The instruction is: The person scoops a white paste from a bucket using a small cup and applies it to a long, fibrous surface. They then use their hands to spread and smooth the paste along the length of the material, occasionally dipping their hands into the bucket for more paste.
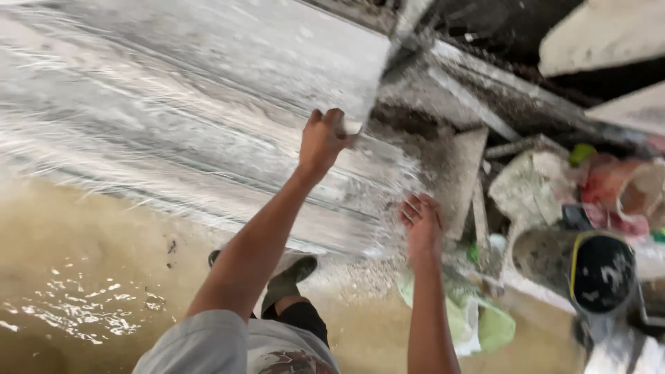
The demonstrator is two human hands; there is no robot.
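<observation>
Free room: we see wet floor [83, 277] open left of the wrapped slab [194, 104].
Obstacles: rubble pile [533, 187] and black bucket [601, 271] crowd the slab's right.

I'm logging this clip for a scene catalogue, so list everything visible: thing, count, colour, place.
Plastic-wrapped slab stack: one, grey-white under clear film, upper left and centre.
Floor: one, tan and wet-looking, lower left.
Concrete piece: one, grey, right of the stack.
Rubble and crumpled bags: several, whitish, red and green, right side.
Green bag: one, pale green, bottom centre-right.
Round dark object: one, black with yellow edge, lower right; kind unclear.
Shoe: one, olive green, on the floor below the stack.
Left hand: one, gripping the stack's upper corner.
Right hand: one, fingers spread, at the stack's lower right edge.
</observation>
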